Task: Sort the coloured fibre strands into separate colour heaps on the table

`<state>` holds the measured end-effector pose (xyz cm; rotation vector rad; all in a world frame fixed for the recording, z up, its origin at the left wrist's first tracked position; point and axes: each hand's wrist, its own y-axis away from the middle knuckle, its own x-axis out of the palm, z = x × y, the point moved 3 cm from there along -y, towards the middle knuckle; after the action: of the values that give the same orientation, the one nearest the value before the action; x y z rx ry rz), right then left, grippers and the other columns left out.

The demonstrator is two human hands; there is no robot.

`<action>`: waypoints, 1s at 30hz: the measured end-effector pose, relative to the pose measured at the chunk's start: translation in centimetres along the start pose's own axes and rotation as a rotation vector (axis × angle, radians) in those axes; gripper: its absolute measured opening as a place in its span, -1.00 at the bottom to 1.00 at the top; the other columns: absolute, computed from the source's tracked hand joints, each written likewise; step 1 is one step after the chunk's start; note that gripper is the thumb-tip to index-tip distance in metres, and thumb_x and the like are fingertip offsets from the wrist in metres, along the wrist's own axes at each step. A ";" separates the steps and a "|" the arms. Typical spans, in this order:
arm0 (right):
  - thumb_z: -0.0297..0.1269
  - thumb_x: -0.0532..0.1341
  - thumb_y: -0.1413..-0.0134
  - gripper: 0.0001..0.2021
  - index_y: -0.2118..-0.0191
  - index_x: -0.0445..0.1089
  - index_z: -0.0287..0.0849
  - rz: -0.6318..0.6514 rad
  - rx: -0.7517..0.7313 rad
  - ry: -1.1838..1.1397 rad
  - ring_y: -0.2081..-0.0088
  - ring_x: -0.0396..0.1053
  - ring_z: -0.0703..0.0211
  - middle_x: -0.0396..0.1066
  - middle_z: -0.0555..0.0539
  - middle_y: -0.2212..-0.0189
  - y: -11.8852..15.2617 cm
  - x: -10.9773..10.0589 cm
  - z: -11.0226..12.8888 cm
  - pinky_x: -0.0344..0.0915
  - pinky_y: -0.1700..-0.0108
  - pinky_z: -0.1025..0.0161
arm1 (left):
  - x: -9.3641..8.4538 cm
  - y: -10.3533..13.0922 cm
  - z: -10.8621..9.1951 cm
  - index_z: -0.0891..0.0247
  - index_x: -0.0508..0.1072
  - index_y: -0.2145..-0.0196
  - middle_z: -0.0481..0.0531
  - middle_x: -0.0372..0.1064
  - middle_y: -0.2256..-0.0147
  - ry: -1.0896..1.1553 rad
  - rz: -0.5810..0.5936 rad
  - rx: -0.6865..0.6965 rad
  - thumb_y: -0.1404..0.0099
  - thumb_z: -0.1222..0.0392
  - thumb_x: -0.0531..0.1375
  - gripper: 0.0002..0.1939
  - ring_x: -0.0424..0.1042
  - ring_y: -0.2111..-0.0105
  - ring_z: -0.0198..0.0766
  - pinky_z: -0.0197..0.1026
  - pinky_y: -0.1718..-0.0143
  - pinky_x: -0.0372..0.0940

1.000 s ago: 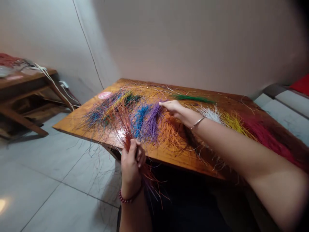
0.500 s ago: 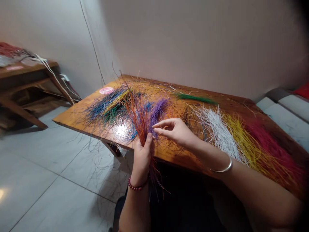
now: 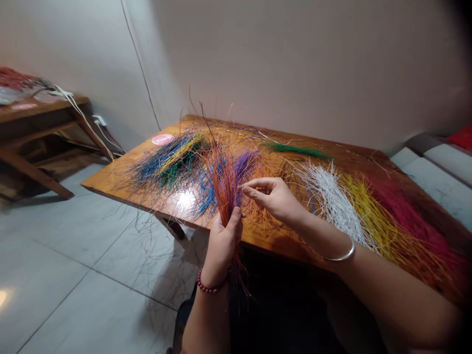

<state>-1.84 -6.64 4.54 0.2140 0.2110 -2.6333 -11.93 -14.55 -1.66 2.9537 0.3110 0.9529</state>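
My left hand [image 3: 223, 241] is closed around an upright bundle of thin orange and reddish stems [image 3: 222, 189]. Some stems fan out above the fist, and their lower ends hang below it. Just right of the bundle, my right hand [image 3: 276, 199] has its thumb and forefinger brought together in a pinch. Whatever may be between those fingertips is too fine to make out. Behind the bundle lie purple stems [image 3: 244, 164] and blue stems [image 3: 207, 191]. Loose orange stems [image 3: 263, 172] spread on the table behind my right hand.
The wooden table [image 3: 121, 177] carries a blue, yellow and green pile [image 3: 173, 157] at left. Green stems [image 3: 297, 150] lie at the back; white [image 3: 332, 196], yellow [image 3: 383, 221] and magenta bundles [image 3: 409, 221] at right. Another table [image 3: 44, 110] with cables stands far left.
My left hand and the orange bundle have shifted slightly right, with the bundle more upright. My right thumb and forefinger have closed together and moved a little to the right.
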 end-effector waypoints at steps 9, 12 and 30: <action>0.03 0.35 0.16 -0.67 0.45 0.49 -0.17 0.003 -0.008 -0.195 0.65 0.03 0.41 0.18 0.10 0.68 -0.3 0.2 -1.1 -0.01 0.63 0.35 | -0.1 0.2 0.0 0.28 0.25 0.46 -0.23 -0.10 0.69 -0.035 0.021 -0.006 -0.17 -0.03 0.24 -0.66 -0.13 0.73 -0.54 -0.45 0.73 -0.17; 0.01 0.37 0.21 -0.67 0.43 0.50 -0.18 0.012 0.004 -0.156 0.64 0.05 0.40 0.25 0.08 0.66 -0.3 0.1 -1.1 -0.01 0.63 0.36 | 0.0 0.3 -0.2 0.28 0.25 0.45 -0.23 -0.10 0.68 -0.031 0.021 -0.005 -0.18 -0.01 0.24 -0.68 -0.13 0.73 -0.55 -0.45 0.72 -0.17; -0.02 0.37 0.18 -0.69 0.44 0.42 -0.16 -0.143 -0.088 -0.193 0.63 0.01 0.41 0.16 0.12 0.65 -0.3 -1.1 0.1 -0.04 0.61 0.34 | -0.2 0.2 -0.3 0.31 0.29 0.42 -0.25 -0.15 0.67 -0.034 0.020 0.017 -0.22 -0.01 0.20 -0.69 -0.17 0.72 -0.56 -0.46 0.73 -0.19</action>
<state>-1.06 -5.90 4.86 -0.0881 0.2847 -2.7573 -12.19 -14.82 -1.51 2.9904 0.2910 0.9062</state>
